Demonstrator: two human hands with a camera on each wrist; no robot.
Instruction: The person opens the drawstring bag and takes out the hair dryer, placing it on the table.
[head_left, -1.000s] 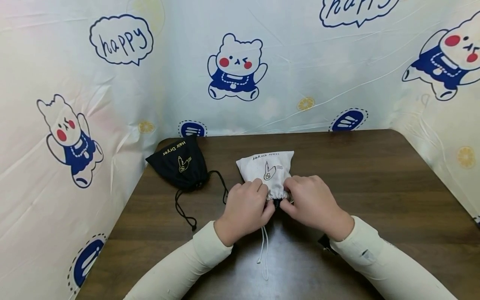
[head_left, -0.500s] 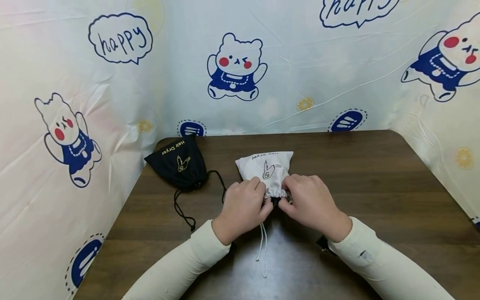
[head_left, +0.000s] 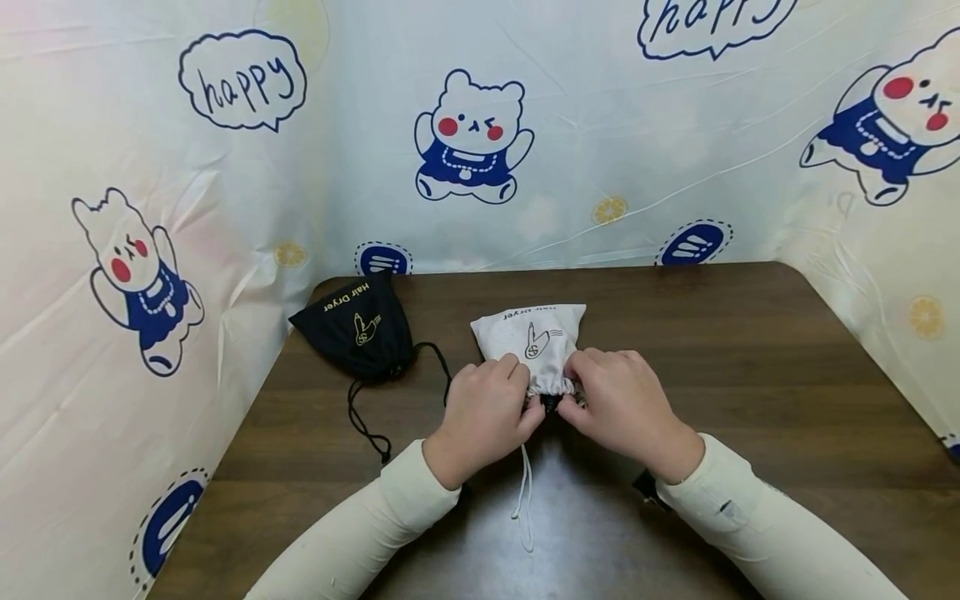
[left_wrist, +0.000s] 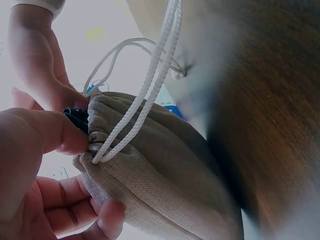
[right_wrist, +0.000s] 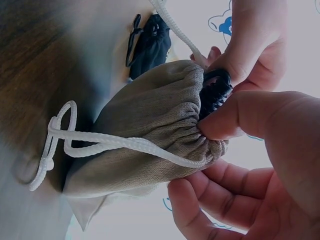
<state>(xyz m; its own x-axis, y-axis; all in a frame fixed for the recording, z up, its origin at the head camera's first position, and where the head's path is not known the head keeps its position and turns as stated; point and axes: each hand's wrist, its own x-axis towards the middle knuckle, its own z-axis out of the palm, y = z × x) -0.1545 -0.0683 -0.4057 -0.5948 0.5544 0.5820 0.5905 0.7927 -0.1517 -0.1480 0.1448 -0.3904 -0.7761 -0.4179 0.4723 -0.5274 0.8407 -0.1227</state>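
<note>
A white drawstring bag [head_left: 528,337] printed with "Hair Dryer" and a small dryer outline lies on the table, its gathered mouth toward me. My left hand [head_left: 487,412] pinches the left side of that mouth between thumb and fingers. On the opposite side my right hand [head_left: 633,408] grips the rim the same way, thumb at the opening. Between the two thumbs shows a black, ridged thing [right_wrist: 212,100], perhaps a coiled cord; most of it is hidden inside. White drawstring cords [left_wrist: 145,95] hang from both sides of the mouth.
Left of the white bag lies a black drawstring pouch [head_left: 363,333] with gold "Hair Dryer" print, its black cords [head_left: 367,425] trailing on the wooden table [head_left: 735,333]. A printed cloth [head_left: 570,125] hangs behind the table and along its sides.
The bag's mouth has been drawn slightly wider, so a little more of the black ridged thing shows. Both hands keep their hold and have barely shifted left.
</note>
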